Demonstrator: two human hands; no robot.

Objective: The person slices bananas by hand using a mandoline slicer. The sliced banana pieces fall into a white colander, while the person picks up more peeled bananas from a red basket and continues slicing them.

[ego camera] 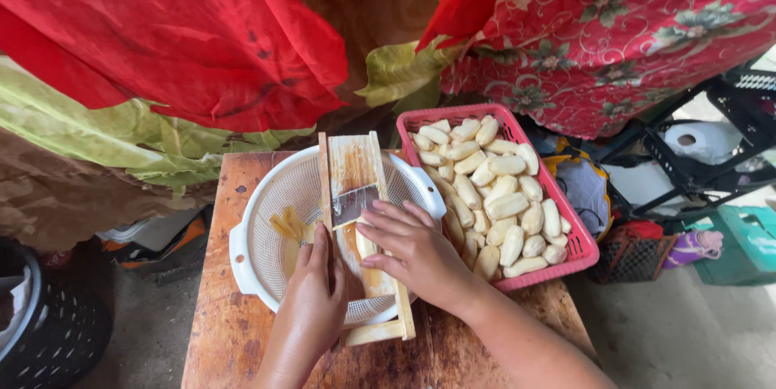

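A wooden slicer is steadied across a white colander on the desk by the left hand, fingers wrapped on its rail. A peeled banana is pressed flat against the blade by the right hand. Few slices are seen in the colander; the pink basket is judged nearly full.

We count one white colander, one wooden slicer board, one pink basket, roughly thirty peeled bananas, one wooden worktop, two hands, left and right
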